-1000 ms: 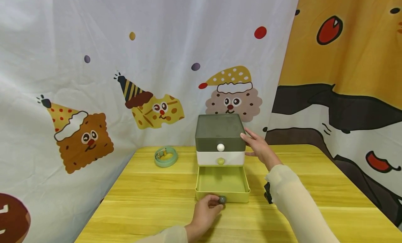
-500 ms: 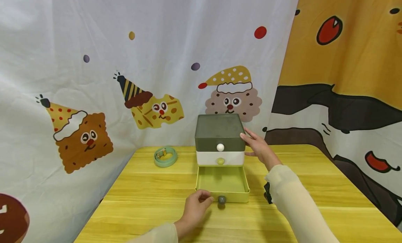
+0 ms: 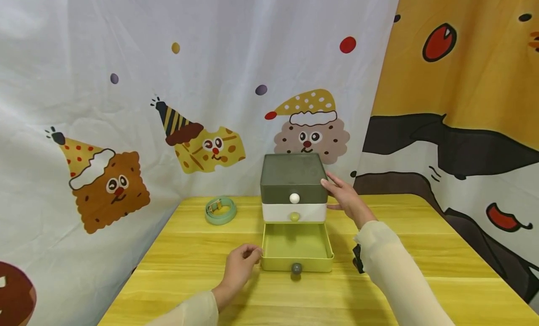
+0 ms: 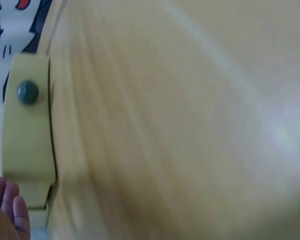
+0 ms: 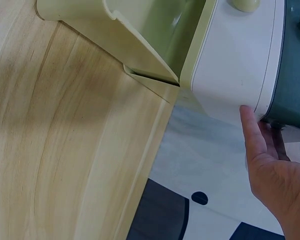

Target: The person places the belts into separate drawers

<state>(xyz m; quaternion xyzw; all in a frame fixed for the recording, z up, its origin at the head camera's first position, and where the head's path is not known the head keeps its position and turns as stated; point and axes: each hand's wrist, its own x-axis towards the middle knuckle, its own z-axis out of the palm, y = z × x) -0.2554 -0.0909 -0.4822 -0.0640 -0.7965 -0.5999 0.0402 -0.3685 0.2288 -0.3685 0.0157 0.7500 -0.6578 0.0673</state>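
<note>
A small drawer box point(image 3: 293, 169) has a dark green top tier, a white middle tier point(image 3: 273, 212) and a yellow-green bottom drawer point(image 3: 313, 264), which is pulled out and has nothing in it. The drawer's front bears a round grey knob point(image 3: 296, 268). My left hand point(image 3: 238, 269) is beside the drawer's left front corner, fingers loosely bent and holding nothing; whether it touches the drawer I cannot tell. My right hand point(image 3: 347, 198) rests its fairly straight fingers against the box's right side, as the right wrist view also shows.
A coiled mint-green belt point(image 3: 221, 218) with a gold buckle lies on the wooden table point(image 3: 189, 256) to the left of the box. Behind the table hangs a curtain point(image 3: 210, 59) with cartoon prints.
My left hand has let go of the grey knob and moved left along the drawer's front to its corner. The right hand stays on the box, and the drawer stays out.
</note>
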